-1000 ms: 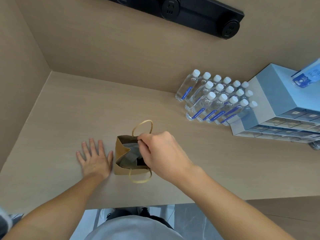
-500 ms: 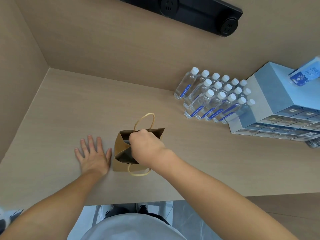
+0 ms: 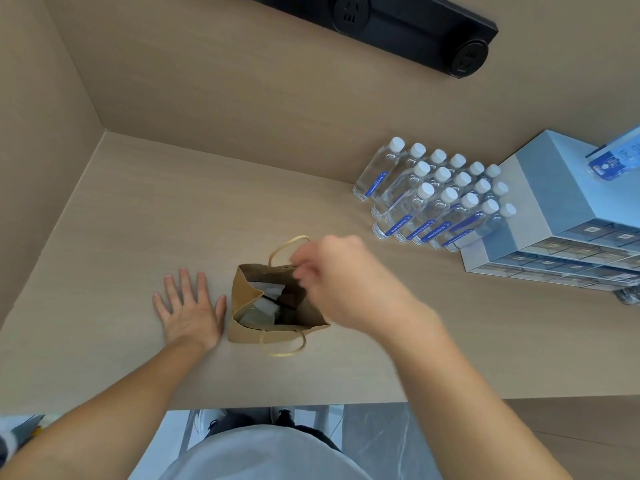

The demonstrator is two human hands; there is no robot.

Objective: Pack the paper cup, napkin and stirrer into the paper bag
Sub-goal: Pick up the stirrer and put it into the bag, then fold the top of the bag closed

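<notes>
The brown paper bag stands open on the wooden table, its two cord handles spread to the front and back. Inside it I see a white napkin, a pale cup-like shape and a thin dark stirrer lying across them. My left hand rests flat on the table, fingers spread, its thumb beside the bag's left wall. My right hand is blurred above the bag's far right rim, fingers curled near the rear handle. Nothing is visible in it.
Several water bottles stand in rows at the back right, next to a pale blue drawer box. A black socket strip runs along the back wall. A side wall closes the left, and the table's front edge lies just below the bag.
My right hand has come up out of the bag and shifted right, uncovering the contents. The left hand has stayed flat beside the bag.
</notes>
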